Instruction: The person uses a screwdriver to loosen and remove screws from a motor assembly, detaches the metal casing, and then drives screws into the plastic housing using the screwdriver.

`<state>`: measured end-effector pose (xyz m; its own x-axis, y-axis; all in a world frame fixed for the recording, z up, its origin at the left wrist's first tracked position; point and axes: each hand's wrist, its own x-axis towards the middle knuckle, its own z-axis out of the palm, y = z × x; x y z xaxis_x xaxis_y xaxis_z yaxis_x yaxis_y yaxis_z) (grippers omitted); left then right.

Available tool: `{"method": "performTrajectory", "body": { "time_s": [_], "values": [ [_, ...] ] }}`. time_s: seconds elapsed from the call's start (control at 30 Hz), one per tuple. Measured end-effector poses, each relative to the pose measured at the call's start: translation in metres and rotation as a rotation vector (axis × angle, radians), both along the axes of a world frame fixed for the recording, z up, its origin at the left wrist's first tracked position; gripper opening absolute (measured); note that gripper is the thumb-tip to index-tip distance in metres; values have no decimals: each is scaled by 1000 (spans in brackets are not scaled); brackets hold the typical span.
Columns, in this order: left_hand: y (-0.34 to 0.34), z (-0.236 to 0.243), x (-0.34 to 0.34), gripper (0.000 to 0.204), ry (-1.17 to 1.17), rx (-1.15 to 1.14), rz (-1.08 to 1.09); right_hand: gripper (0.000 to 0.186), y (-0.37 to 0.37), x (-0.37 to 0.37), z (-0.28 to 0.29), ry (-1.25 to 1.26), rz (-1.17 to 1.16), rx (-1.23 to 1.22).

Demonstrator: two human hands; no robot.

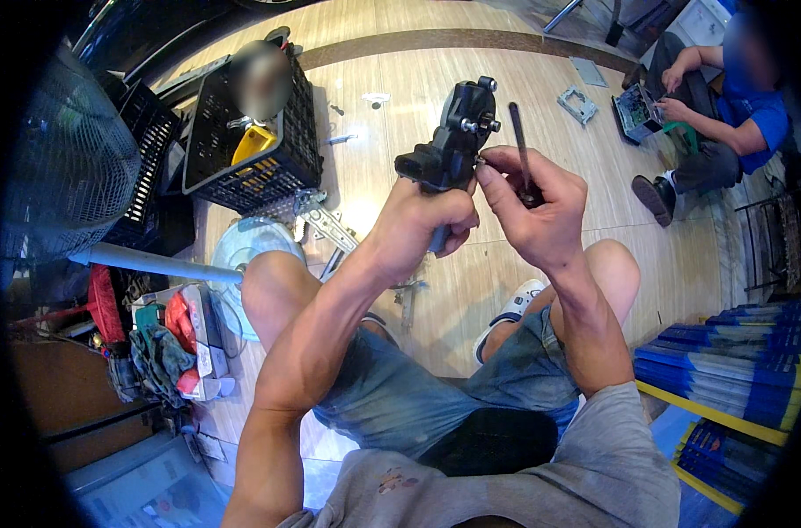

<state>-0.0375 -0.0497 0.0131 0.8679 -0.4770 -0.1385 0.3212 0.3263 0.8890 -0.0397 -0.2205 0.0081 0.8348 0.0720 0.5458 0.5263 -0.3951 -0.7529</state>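
Note:
My left hand (418, 224) is wrapped round the lower end of a black motor-like part (453, 145), holding it up above my knees. The part has a socket on its left side and small metal studs on its right. Beside it, my right hand (546, 211) is closed. Its thumb and fingertips meet at a tiny metal piece (481, 162) against the part's right side, too small to name. A screwdriver (520, 141) is tucked in the same hand, its thin dark shaft pointing up and its handle partly hidden by the fingers.
A black crate (251, 172) with tools stands at the left, near a mesh fan (62, 158). Metal brackets (330, 224) lie on the tiled floor. At the upper right, a seated person in blue (753, 114) handles an open device (636, 113). Blue packets (726, 361) are stacked lower right.

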Motion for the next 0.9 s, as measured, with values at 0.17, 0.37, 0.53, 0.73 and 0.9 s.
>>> {"method": "performTrajectory", "body": {
  "time_s": [0.17, 0.37, 0.53, 0.73, 0.9],
  "values": [
    [0, -1, -2, 11, 6, -9, 1, 14, 0, 0, -2, 45, -11, 52],
    [3, 0, -1, 11, 15, 10, 33, 15, -2, 5, -8, -32, -51, 9],
    [6, 7, 5, 12, -41, -8, 111, 37, -5, 38, -29, 185, -198, 345],
    [12, 10, 8, 11, -31, -63, 110, 28, -25, 86, -175, 1002, -501, 57],
    [20, 25, 6, 21, -44, -30, 106, 30, -54, 11, -331, 1086, -672, -364]
  ]
}}
